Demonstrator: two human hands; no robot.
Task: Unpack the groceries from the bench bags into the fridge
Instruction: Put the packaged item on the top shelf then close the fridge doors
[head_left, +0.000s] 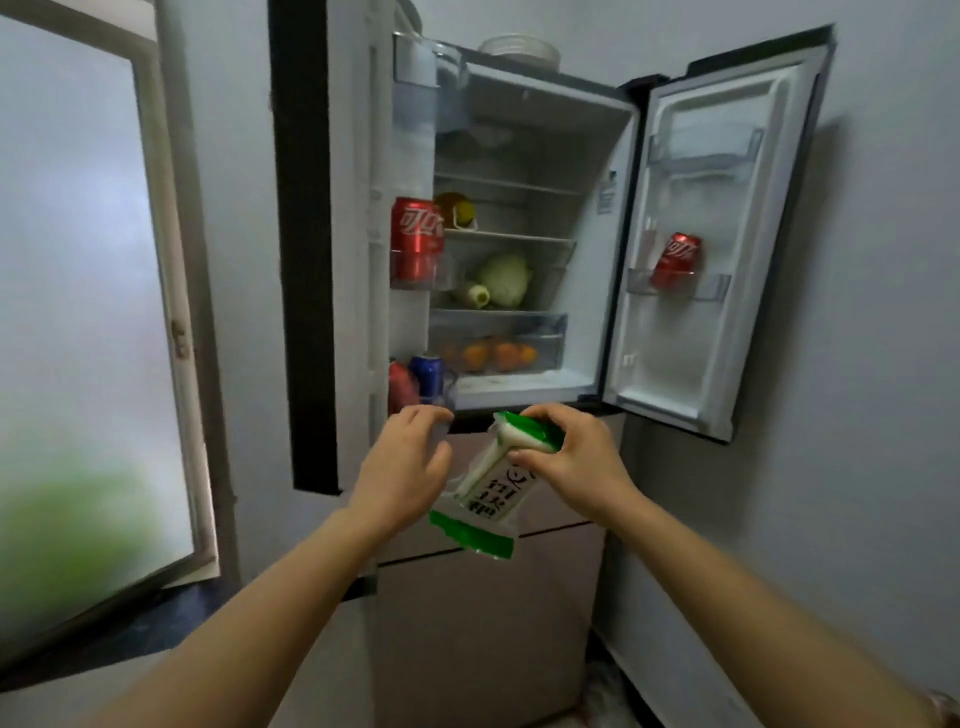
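Right, green-and-white plastic packet (488, 488) up in front of the open fridge (597, 208), both doors swung wide.

Right hand (576, 462) has it by the upper green end, fingers (540, 414) curled over the top and thumb pinching from below, the packet hanging tilted with its lower green end down to the left. Left hand (400, 467) sits just beside it, fingers loose and spread, gripping nothing; whether it touches the wrapper, I cannot tell. The packet is below the fridge's open compartment, level with the closed drawers, not inside. On the shelves: a pale green cabbage (504, 278) and, in the clear crisper drawer (550, 338), oranges (493, 356). Red cola can (415, 234) in the left door rack, a blue can (427, 371) lower down, another red can (675, 257) leaning in the right door rack.
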